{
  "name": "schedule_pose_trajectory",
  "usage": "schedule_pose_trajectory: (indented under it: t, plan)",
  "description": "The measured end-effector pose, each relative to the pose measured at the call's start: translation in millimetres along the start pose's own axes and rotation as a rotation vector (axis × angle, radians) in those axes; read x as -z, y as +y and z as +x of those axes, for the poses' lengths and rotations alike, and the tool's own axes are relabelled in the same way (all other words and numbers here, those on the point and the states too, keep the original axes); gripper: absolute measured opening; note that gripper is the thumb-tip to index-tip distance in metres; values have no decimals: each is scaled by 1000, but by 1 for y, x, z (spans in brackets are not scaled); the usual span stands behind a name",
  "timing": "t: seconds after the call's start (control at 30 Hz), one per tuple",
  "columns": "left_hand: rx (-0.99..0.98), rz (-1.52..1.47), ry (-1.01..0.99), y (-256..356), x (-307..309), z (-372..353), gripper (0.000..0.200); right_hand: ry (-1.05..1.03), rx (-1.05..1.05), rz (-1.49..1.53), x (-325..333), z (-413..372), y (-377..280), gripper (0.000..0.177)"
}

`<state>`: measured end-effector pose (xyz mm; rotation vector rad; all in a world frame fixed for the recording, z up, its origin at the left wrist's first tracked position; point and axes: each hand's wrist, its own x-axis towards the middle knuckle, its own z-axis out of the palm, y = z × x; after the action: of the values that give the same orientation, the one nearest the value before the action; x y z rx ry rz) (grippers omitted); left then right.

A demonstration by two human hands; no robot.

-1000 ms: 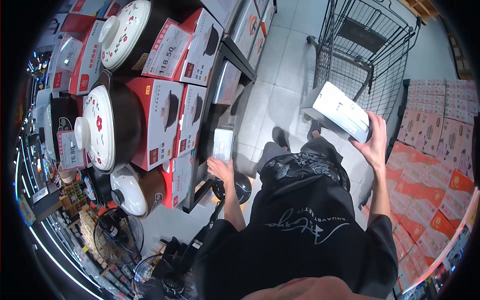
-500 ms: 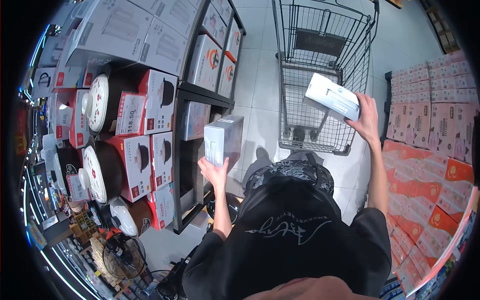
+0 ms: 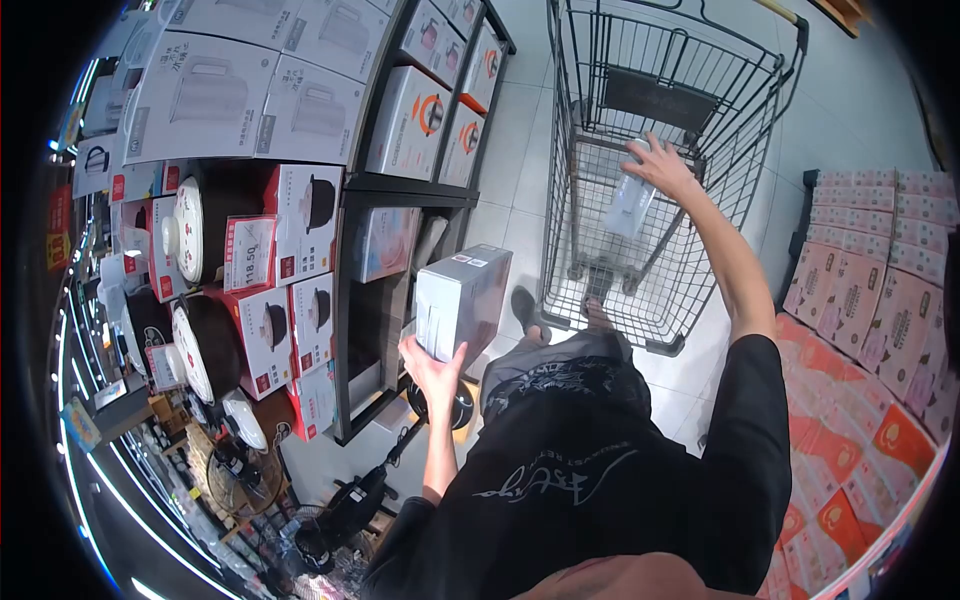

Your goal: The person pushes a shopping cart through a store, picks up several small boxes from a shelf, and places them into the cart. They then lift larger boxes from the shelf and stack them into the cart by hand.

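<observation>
1. Left hand: fingers spread, cupping the near end of the smooth, rectangular carton.
2. Right hand: fingers spread over the pale box within the wire-mesh cart; grip unclear.
3. Left of the left fingers: glossy, rounded pots.

Shopping cart cut off above, box at right hand blurred
</observation>
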<state>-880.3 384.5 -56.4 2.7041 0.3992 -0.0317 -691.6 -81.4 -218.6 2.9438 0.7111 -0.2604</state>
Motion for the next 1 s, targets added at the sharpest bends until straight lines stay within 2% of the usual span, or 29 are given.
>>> schedule_pose_trajectory:
  t: [0.03, 0.13, 0.23, 0.43, 0.53, 0.57, 0.67, 0.8, 1.0]
  plan:
    - [30, 6, 1, 3, 1, -6, 79, -62, 30, -42, 0, 11, 4, 45]
    - [103, 27, 15, 10, 3, -23, 78, 62, 106, 32, -43, 49, 24, 44]
    - [161, 51, 16, 18, 2, -34, 77, -12, 162, 56, -44, 84, 28, 45]
    - [178, 106, 17, 41, 4, -48, 78, -9, 219, 145, -60, 139, 14, 44]
    - [175, 112, 8, 51, 5, -45, 78, 56, 233, 150, -70, 151, 22, 44]
    - [177, 115, 7, 53, 4, -45, 78, 3, 204, 148, -68, 154, 25, 43]
    - [181, 121, -6, 62, 5, -45, 78, 84, 200, 145, -75, 159, 26, 43]
    - [126, 124, -16, 73, 7, -34, 78, 125, 147, 77, -77, 159, 22, 48]
    - [84, 84, 2, 90, 13, -27, 76, 62, 57, 46, -82, 134, 12, 74]
